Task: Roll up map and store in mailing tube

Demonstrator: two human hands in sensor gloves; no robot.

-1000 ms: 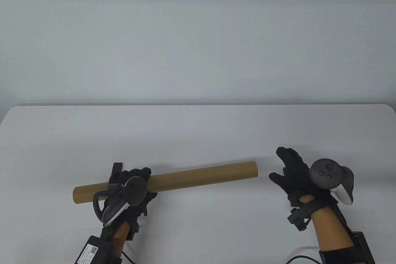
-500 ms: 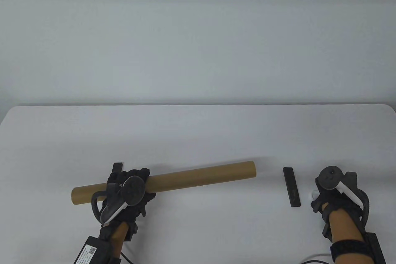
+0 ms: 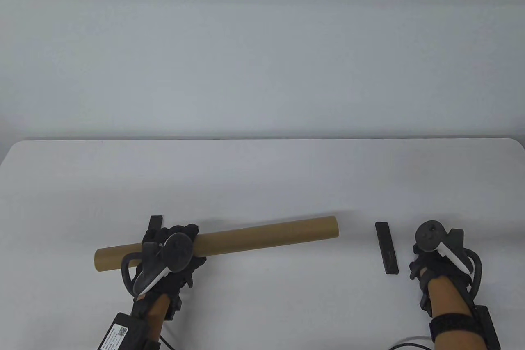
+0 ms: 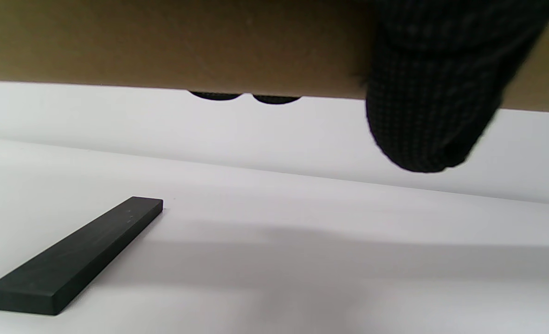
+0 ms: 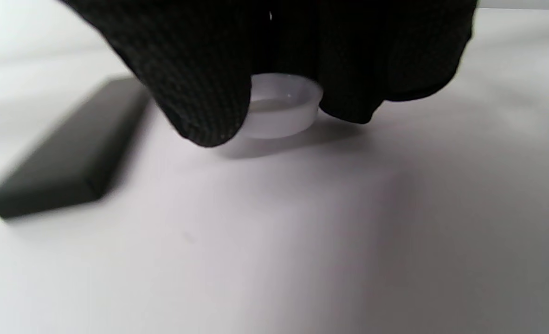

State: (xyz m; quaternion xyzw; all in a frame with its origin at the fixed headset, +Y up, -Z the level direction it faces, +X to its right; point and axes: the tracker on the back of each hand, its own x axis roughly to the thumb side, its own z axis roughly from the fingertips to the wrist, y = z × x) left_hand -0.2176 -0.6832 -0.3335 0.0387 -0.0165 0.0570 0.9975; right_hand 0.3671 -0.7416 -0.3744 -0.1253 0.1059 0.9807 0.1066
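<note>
White table (image 3: 262,177), grey wall behind; left hand (image 3: 170,253) wraps tube (image 3: 266,233), held off the table; right hand (image 3: 434,261) right of tube, fingers (image 5: 200,93) closing around clear cap (image 5: 281,106), contact unclear; black bar (image 3: 386,247) between tube and cap; map not visible, judged already inside; capping left.

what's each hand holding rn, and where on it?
Left hand grips the mailing tube around its body near the left end. Right hand has fingers around the rim of the white cap; cap looks still on the table.
</note>
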